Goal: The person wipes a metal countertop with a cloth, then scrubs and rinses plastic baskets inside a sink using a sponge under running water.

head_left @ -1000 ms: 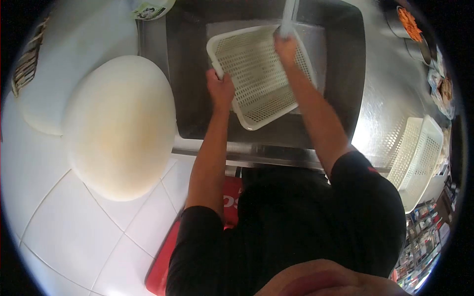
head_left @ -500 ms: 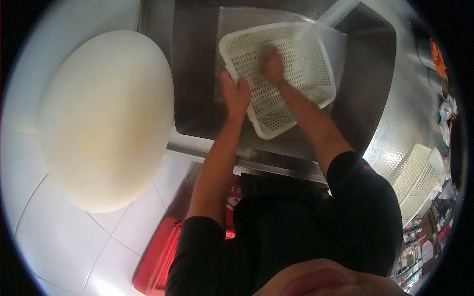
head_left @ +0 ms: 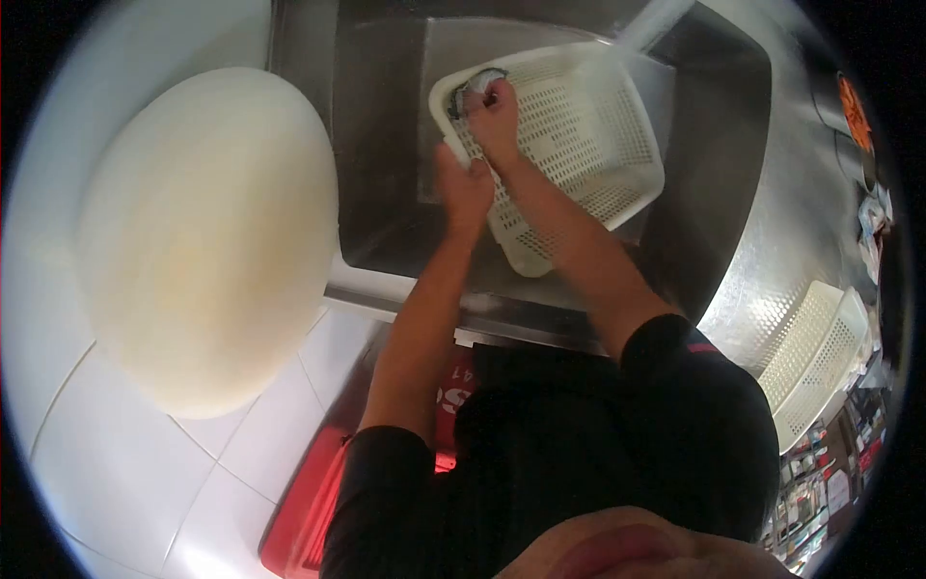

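Observation:
A white perforated plastic basket is held tilted over a metal sink. My left hand grips the basket's left rim, its thumb up along the edge. Inside the basket's upper left corner, my right hand is closed on a grey and white scrubbing pad, pressed near the inner wall. The pad is partly hidden by my fingers. A pale, blurred stream or pipe comes down at the basket's upper right; which it is, I cannot tell.
A big white rounded object is left of the sink. More white perforated baskets lean at the right on the steel counter. Orange food in a metal container stands at the far right. A red container is at the lower left.
My right hand has moved left across the basket with the pad, from the right side to the upper left corner. The camera view has shifted, and my left hand still grips the rim.

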`<action>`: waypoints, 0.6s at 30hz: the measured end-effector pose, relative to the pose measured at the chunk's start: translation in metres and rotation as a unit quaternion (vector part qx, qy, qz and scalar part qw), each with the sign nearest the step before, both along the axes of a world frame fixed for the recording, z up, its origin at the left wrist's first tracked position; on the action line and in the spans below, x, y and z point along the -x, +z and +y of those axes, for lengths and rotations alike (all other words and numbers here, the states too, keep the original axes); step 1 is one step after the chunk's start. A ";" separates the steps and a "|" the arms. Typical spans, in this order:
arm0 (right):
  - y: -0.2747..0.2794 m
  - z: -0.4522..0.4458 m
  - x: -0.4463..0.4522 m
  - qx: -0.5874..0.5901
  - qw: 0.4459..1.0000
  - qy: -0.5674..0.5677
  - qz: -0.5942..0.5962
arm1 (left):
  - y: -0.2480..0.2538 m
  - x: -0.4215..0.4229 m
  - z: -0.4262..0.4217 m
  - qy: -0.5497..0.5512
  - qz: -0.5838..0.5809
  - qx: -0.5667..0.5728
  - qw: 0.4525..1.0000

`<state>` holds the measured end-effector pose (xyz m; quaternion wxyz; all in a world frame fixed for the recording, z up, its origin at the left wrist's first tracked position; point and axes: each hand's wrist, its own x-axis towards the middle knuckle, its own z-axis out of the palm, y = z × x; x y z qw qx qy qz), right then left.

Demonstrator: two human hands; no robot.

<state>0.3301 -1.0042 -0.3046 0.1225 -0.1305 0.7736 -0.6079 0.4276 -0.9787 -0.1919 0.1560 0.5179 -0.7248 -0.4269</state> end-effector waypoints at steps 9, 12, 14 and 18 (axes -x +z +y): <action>-0.114 0.079 0.110 -0.318 0.933 0.166 -0.021 | -0.010 -0.013 -0.001 -0.028 -0.002 0.041 0.999; -0.037 0.093 0.000 -0.244 0.906 0.333 0.090 | -0.002 -0.010 -0.005 0.017 -0.014 -0.016 1.000; -0.018 0.123 -0.019 -0.223 0.876 0.418 0.091 | -0.002 -0.014 -0.008 0.005 -0.037 0.001 0.999; -0.080 0.177 0.082 -0.401 0.877 0.265 -0.029 | 0.017 -0.009 -0.011 0.012 -0.039 -0.012 0.999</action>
